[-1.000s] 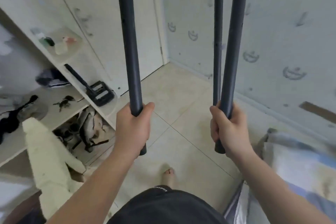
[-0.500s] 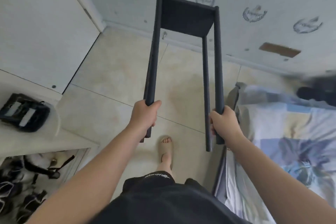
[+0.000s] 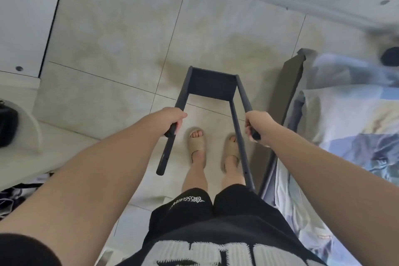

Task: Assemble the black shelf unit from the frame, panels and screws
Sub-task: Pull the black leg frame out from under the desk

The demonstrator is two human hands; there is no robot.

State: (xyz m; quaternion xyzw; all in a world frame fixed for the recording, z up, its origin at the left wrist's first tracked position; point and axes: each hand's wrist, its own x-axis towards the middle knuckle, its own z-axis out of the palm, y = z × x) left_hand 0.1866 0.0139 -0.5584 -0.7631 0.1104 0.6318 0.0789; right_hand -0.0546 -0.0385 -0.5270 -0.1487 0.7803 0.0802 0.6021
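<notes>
Now — both hands on black frame

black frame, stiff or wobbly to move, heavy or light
Probably light: the left hand and right hand hold the black frame by one pole each. Likely wobbly: only one panel ties the poles, their near ends free.

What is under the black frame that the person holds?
Below the black frame are the tiled floor and two feet in beige slippers. Its panel hides the floor beneath it.
</notes>
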